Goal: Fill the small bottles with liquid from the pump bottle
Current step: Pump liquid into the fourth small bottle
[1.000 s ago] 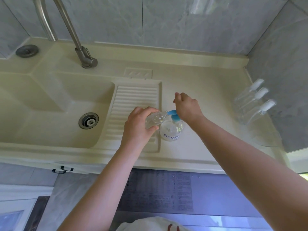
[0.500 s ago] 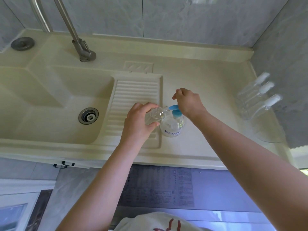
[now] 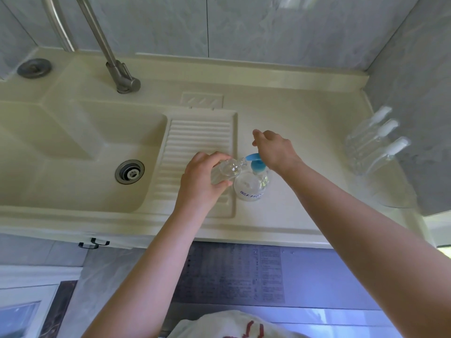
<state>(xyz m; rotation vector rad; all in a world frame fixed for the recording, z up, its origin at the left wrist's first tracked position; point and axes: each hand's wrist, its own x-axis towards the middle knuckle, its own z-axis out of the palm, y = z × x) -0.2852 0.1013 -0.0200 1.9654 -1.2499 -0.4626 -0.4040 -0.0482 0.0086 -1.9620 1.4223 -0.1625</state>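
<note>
Now: L hand (image 3: 202,181) wrapped round small clear bottle (image 3: 225,170), fingers curled over top, thumb under; bottle tilted, open neck aimed at blue spout of pump bottle (image 3: 251,184), just beside it. Pump bottle upright on cream counter (image 3: 305,191), at R edge of ribbed drainboard (image 3: 197,152), label facing camera, clear body, blue pump head. R hand (image 3: 274,148) over pump head, heel of palm at or just above it, can't tell if touching; fingers loosely bent, slightly apart, pinching nothing. Three more small bottles w/ white caps (image 3: 375,142) near far R wall, leaning, side by side, well apart from hands. Sink basin (image 3: 73,147) to L w/ metal drain (image 3: 129,172); faucet (image 3: 114,67) at back; round metal plug (image 3: 34,68) far L corner.
</note>
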